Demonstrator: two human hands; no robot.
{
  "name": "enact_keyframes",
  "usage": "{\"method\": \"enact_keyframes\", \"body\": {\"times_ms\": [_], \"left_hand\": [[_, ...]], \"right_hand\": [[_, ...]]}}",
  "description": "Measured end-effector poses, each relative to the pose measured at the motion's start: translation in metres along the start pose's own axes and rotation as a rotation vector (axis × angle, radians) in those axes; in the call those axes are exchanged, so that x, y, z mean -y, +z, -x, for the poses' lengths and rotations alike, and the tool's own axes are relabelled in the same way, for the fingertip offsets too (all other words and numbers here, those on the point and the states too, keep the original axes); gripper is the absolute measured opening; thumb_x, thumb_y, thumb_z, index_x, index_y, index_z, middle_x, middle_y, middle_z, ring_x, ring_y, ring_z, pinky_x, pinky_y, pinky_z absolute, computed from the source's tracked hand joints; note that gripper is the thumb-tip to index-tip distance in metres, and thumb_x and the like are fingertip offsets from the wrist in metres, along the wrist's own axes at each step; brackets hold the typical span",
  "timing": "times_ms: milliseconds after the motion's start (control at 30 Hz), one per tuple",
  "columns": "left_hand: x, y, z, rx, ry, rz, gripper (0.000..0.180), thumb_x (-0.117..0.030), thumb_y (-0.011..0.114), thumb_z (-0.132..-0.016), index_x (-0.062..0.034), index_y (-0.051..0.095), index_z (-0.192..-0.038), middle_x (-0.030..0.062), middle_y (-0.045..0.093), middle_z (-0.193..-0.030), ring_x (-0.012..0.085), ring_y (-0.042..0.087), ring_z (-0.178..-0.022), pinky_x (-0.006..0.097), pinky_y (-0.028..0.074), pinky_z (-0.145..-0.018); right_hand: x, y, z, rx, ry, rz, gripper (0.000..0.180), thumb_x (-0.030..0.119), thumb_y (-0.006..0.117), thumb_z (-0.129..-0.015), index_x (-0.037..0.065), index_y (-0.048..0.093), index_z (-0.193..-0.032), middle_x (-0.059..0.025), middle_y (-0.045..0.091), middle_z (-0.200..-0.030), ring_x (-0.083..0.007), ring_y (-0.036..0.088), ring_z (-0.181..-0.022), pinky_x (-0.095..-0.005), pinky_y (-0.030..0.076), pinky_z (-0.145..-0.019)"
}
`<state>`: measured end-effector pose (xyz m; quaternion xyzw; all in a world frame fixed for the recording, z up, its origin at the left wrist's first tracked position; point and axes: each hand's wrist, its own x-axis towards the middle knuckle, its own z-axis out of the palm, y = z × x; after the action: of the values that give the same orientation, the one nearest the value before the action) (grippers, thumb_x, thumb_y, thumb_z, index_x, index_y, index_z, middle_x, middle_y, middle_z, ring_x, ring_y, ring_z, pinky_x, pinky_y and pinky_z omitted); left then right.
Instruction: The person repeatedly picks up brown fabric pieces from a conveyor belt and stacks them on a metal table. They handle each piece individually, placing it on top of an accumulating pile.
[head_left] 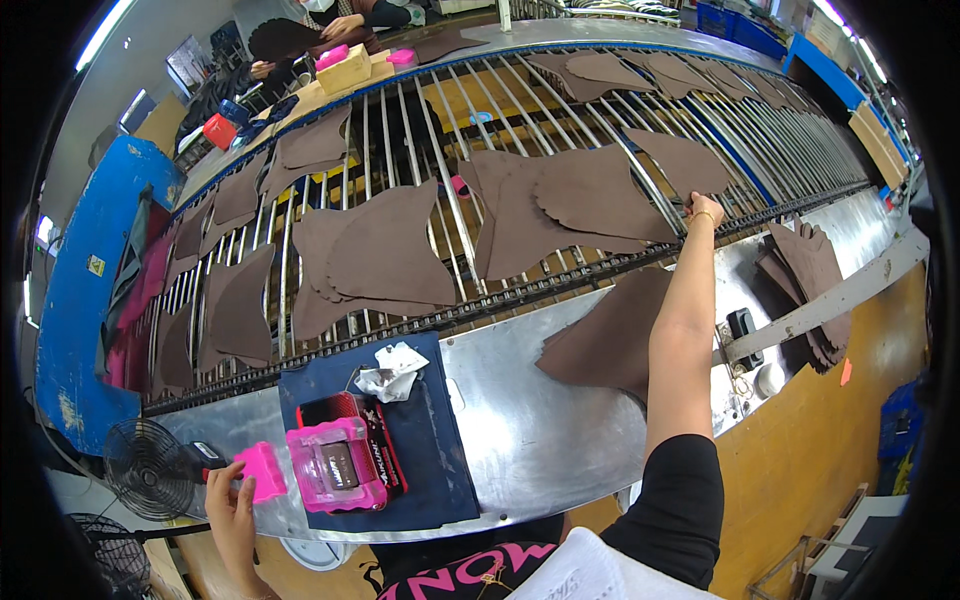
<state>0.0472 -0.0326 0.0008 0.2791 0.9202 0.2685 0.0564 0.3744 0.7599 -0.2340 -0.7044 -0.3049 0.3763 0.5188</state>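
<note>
My right hand (705, 208) reaches out over the metal bars of the conveyor. Its fingers are closed on the near edge of a brown sheet piece (680, 162), leather or fabric, which lies on the bars. At the lower left, my left hand (232, 515) pinches the edge of a flat pink plastic piece with a wavy rim (262, 472), perhaps a lid. Beside it, a pink open-topped container (310, 462) with a dark block inside rests on a black and red box (385, 450). Under my right forearm lies another brown piece (610, 335) on the metal table.
Several brown pieces (390, 245) lie across the conveyor bars (385, 150). A dark blue mat (440, 450) bears crumpled white paper (392, 372). A white metal bar (840, 297) crosses stacked brown pieces at right. A fan (150, 468) stands lower left; a co-worker (345, 25) handles a brown piece opposite.
</note>
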Motion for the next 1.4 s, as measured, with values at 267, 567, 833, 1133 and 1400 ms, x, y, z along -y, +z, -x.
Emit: {"method": "enact_keyframes", "body": {"times_ms": [267, 567, 833, 1133, 1400], "left_hand": [[0.002, 0.003, -0.004, 0.005, -0.045, 0.001, 0.021, -0.006, 0.063, -0.086, 0.0007, 0.06, -0.106, 0.0035, 0.05, -0.085, 0.0107, 0.043, -0.069, 0.023, 0.035, -0.062], [0.006, 0.004, -0.004, 0.024, -0.022, 0.042, 0.021, -0.007, 0.062, -0.087, 0.0011, 0.06, -0.107, 0.004, 0.052, -0.085, 0.0106, 0.045, -0.071, 0.023, 0.035, -0.062], [0.039, 0.011, -0.017, 0.008, -0.03, 0.291, 0.024, -0.008, 0.057, -0.092, 0.0004, 0.058, -0.115, 0.001, 0.051, -0.087, 0.0044, 0.043, -0.071, 0.019, 0.035, -0.059], [0.095, 0.016, -0.031, -0.124, 0.013, 0.582, 0.023, -0.011, 0.052, -0.096, -0.0014, 0.058, -0.116, -0.0024, 0.051, -0.073, 0.0031, 0.044, -0.058, 0.017, 0.037, -0.053], [0.109, 0.044, -0.032, -0.137, -0.031, 0.673, 0.022, -0.018, 0.055, -0.096, 0.0007, 0.065, -0.099, 0.0021, 0.058, -0.072, 0.0064, 0.052, -0.062, 0.021, 0.042, -0.055]], "right_hand": [[-0.018, 0.006, -0.039, -0.16, -0.291, 0.557, 0.025, 0.022, 0.069, -0.072, 0.002, 0.072, -0.087, -0.0183, 0.07, -0.093, -0.0343, 0.068, -0.088, -0.0396, 0.053, -0.082], [0.019, 0.005, 0.016, -0.148, -0.552, 0.783, 0.044, 0.034, 0.066, -0.076, -0.002, 0.068, -0.102, -0.0209, 0.066, -0.105, -0.0345, 0.057, -0.109, -0.0452, 0.043, -0.094], [0.051, -0.026, 0.054, 0.104, -0.936, 0.646, 0.036, 0.031, 0.067, -0.079, 0.012, 0.067, -0.11, -0.017, 0.064, -0.106, -0.0338, 0.053, -0.109, -0.0425, 0.041, -0.094], [0.005, -0.14, 0.281, 0.365, -1.356, 0.713, 0.037, 0.012, 0.069, -0.078, 0.013, 0.059, -0.114, -0.0113, 0.054, -0.115, -0.0317, 0.049, -0.108, -0.0415, 0.039, -0.094], [-0.091, -0.24, 0.313, 0.124, -1.037, 1.181, 0.047, 0.037, 0.054, -0.092, 0.015, 0.048, -0.134, -0.0101, 0.042, -0.142, -0.0312, 0.035, -0.133, -0.0467, 0.029, -0.108]]}}
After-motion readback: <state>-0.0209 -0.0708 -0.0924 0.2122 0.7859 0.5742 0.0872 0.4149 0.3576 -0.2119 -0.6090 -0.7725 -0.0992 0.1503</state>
